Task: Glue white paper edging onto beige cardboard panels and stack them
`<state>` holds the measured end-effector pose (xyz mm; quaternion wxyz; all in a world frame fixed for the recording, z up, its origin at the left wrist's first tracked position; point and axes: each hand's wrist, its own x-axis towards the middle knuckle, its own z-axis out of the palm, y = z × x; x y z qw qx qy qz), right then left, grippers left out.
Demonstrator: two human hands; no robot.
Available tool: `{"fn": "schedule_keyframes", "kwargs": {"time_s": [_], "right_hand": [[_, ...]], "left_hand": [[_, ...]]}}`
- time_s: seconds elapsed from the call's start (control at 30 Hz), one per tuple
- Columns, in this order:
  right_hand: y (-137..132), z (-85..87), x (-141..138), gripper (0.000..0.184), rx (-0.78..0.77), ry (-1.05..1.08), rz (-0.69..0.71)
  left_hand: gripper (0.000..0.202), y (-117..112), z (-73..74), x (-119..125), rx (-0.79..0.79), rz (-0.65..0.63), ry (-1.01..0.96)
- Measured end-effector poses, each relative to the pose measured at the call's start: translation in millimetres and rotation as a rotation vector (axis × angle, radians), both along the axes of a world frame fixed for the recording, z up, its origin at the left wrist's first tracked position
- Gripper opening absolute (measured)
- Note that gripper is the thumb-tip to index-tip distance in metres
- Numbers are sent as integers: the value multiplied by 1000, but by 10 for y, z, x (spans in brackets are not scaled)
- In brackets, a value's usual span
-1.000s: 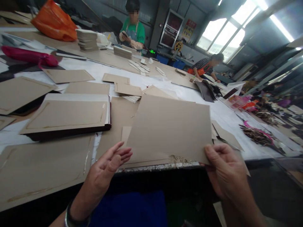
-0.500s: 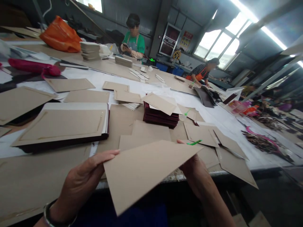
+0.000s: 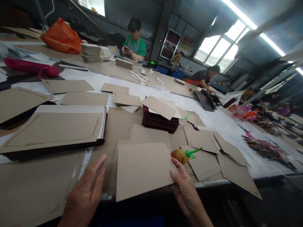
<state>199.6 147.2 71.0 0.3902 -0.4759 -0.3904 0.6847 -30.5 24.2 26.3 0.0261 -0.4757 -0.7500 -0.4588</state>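
My right hand (image 3: 183, 186) pinches the right edge of a plain tan cardboard sheet (image 3: 143, 170), thumb on top. The sheet hangs over the table's front edge, its far part above other boards. My left hand (image 3: 86, 186) is off the sheet, a little to its left, fingers stretched out and nothing in them. Just beyond my right fingertips lies a rounded yellow-brown thing (image 3: 180, 155) with a green, stem-like tip. Behind the sheet stands a stack of dark red folders or covers (image 3: 159, 121), topped by a loose tan board (image 3: 161, 106).
A thick pile of boards (image 3: 54, 126) with brownish lines along the edges stands at left. More loose boards (image 3: 201, 138) overlap at right. An orange bag (image 3: 61, 36) and a magenta pouch (image 3: 32, 67) lie at far left. Two co-workers (image 3: 134, 44) are across the table.
My left hand has let go of the sheet and moved down and away. The sheet has turned flatter and squarer to me in my right hand. The yellow-brown thing has come into view.
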Motion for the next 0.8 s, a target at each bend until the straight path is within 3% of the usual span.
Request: {"fn": "schedule_keyframes", "kwargs": {"time_s": [0.2, 0.3, 0.37, 0.43, 0.53, 0.63, 0.7, 0.8], "right_hand": [[-41, -213, -98, 57, 104, -203, 34], [2, -222, -13, 52, 359, -517, 104], [44, -230, 122, 39, 609, -754, 120], [93, -247, 306, 26, 751, -945, 94], [201, -267, 554, 31, 643, -1074, -87], [355, -274, 600, 54, 464, -950, -243], [471, -291, 516, 64, 407, -832, -219], [626, -353, 357, 60, 413, -864, -179]], "left_hand": [[51, -76, -233, 128, -29, -243, 364], [43, -64, -351, 139, -34, -254, 490], [39, -59, -406, 136, -18, -245, 515], [38, -62, -432, 135, 1, -236, 513], [37, -74, -420, 155, 4, -225, 492], [37, -80, -398, 190, -18, -206, 445], [36, -81, -402, 206, -29, -203, 419], [39, -83, -427, 205, -46, -213, 409]]}}
